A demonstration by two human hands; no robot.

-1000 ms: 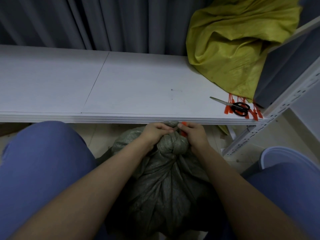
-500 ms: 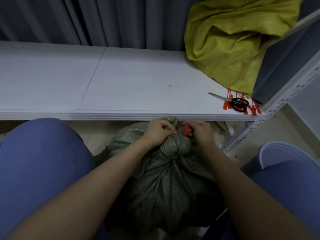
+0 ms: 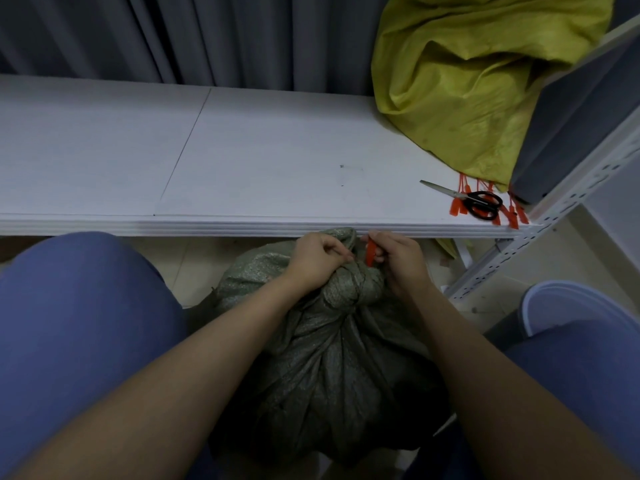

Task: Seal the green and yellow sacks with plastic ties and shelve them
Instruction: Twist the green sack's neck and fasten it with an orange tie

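A green woven sack stands on the floor between my knees, its neck bunched tight. My left hand grips the gathered neck from the left. My right hand pinches an orange plastic tie at the neck's right side. A yellow sack lies crumpled on the white shelf at the back right. More orange ties lie by the shelf's right front corner.
Black-handled scissors lie on the spare ties near the shelf's right end. A perforated white shelf post slants down on the right. A pale round bucket rim sits by my right knee. Grey curtains hang behind the shelf.
Both hands stay at the sack's neck with the tie. The tie's orange tag now stands more upright between my right fingers; the view has shifted slightly.
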